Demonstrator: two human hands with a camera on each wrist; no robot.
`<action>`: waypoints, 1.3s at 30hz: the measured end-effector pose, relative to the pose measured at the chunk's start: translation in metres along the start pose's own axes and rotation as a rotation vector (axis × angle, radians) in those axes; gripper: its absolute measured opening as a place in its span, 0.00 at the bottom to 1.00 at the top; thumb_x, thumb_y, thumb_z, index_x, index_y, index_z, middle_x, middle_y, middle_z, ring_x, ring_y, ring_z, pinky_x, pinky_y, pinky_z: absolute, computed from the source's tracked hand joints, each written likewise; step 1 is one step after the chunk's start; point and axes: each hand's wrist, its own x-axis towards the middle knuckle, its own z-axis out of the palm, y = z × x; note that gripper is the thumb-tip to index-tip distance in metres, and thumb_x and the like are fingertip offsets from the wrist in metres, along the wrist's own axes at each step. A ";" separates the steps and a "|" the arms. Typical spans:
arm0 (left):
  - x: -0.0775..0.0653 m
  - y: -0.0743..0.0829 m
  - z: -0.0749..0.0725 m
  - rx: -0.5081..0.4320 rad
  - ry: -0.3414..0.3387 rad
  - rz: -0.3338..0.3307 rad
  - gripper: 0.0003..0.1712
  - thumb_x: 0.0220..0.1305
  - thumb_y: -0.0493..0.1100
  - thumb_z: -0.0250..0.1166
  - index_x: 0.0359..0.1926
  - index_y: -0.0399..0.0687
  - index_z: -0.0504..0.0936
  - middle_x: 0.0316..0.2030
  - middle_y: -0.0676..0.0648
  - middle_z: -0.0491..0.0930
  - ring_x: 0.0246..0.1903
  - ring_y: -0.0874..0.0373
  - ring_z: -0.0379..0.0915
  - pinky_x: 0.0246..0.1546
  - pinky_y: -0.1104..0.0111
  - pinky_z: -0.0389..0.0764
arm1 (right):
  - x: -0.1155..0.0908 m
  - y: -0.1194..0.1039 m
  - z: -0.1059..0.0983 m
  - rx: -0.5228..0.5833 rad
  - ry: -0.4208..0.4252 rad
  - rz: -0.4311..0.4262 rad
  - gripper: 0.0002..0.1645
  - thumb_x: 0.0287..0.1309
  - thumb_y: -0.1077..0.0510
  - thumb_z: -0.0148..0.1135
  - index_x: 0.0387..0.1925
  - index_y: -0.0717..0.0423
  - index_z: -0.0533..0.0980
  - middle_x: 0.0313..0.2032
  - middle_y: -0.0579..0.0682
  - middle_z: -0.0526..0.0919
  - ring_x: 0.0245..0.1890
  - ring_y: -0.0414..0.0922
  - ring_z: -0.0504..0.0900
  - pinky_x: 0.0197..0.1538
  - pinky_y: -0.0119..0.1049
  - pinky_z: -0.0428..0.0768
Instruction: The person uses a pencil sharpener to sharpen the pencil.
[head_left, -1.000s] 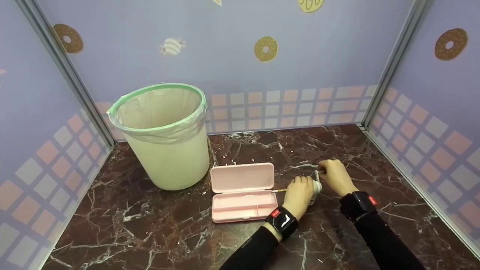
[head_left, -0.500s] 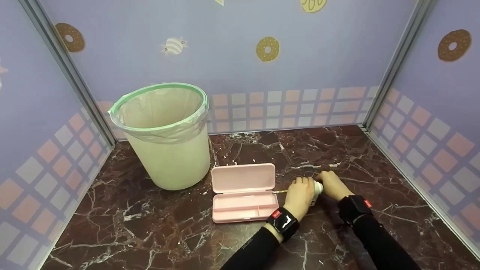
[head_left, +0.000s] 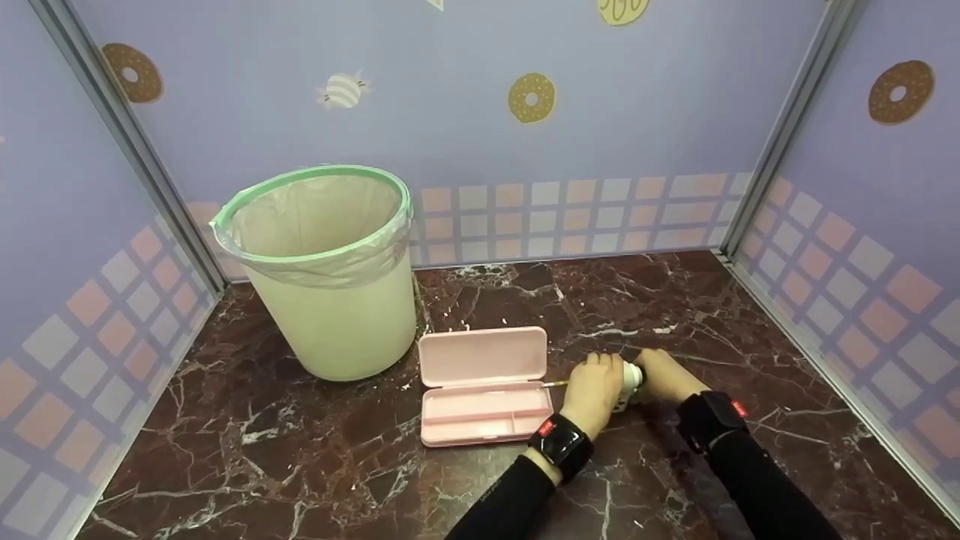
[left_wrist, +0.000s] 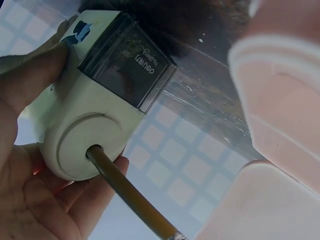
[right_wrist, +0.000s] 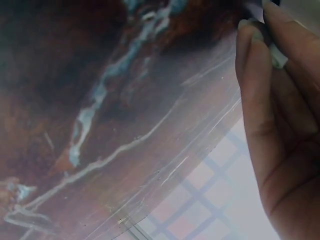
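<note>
My left hand point(head_left: 596, 390) grips a white hand-crank pencil sharpener point(left_wrist: 75, 122), its thumb on one side and fingers curled beneath. A dark see-through shavings drawer point(left_wrist: 132, 67) shows on the sharpener. A pencil point(left_wrist: 132, 197) sticks out of the round front hole and, in the head view, points left toward the pencil case. On the sharpener's far side, my right hand point(head_left: 667, 375) pinches the crank's dark knob point(right_wrist: 260, 31) between thumb and fingers. Part of the pale crank arm point(right_wrist: 278, 58) shows there; the pencil's tip is hidden inside the sharpener.
An open pink pencil case point(head_left: 465, 405) lies just left of my left hand, lid toward the back. Behind it at left stands a tall bin point(head_left: 352, 322) with a green rim and plastic liner. White crumbs dot the marbled table point(head_left: 360, 465). Patterned panels enclose three sides.
My right hand has come down and nearer with the crank, which stood raised a second ago. The left hand and sharpener have stayed in nearly the same place.
</note>
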 end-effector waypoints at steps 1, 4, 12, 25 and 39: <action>0.000 -0.001 0.000 -0.010 -0.009 0.004 0.15 0.58 0.46 0.64 0.47 0.51 0.82 0.35 0.56 0.83 0.33 0.63 0.76 0.28 0.75 0.78 | -0.001 0.000 0.001 0.003 0.004 -0.006 0.12 0.26 0.70 0.75 0.16 0.60 0.78 0.16 0.47 0.79 0.17 0.37 0.68 0.24 0.33 0.71; 0.001 -0.006 -0.004 -0.072 -0.097 0.026 0.23 0.51 0.53 0.72 0.48 0.51 0.80 0.37 0.55 0.83 0.36 0.62 0.76 0.28 0.73 0.79 | -0.002 -0.001 0.003 0.018 0.025 -0.003 0.12 0.26 0.70 0.76 0.16 0.61 0.78 0.16 0.47 0.79 0.17 0.37 0.67 0.24 0.33 0.71; -0.001 -0.042 -0.014 -0.393 -0.356 0.031 0.47 0.41 0.60 0.79 0.60 0.45 0.73 0.50 0.48 0.83 0.49 0.56 0.79 0.49 0.68 0.81 | -0.005 -0.006 0.003 0.048 0.008 0.059 0.16 0.25 0.69 0.79 0.23 0.63 0.81 0.21 0.50 0.83 0.21 0.40 0.73 0.29 0.37 0.76; -0.020 -0.068 -0.028 -0.288 -0.156 -0.007 0.15 0.50 0.49 0.76 0.37 0.50 0.85 0.35 0.52 0.86 0.36 0.57 0.82 0.33 0.66 0.82 | -0.008 -0.050 -0.018 -0.009 0.028 -0.028 0.47 0.29 0.64 0.80 0.58 0.70 0.71 0.57 0.69 0.76 0.57 0.65 0.75 0.62 0.60 0.72; -0.015 -0.058 -0.014 -0.209 -0.095 0.012 0.05 0.55 0.44 0.64 0.31 0.55 0.86 0.28 0.54 0.85 0.29 0.59 0.82 0.25 0.67 0.80 | -0.005 -0.075 0.000 -0.146 0.162 -0.188 0.22 0.33 0.67 0.80 0.33 0.61 0.78 0.29 0.51 0.82 0.30 0.47 0.79 0.37 0.45 0.78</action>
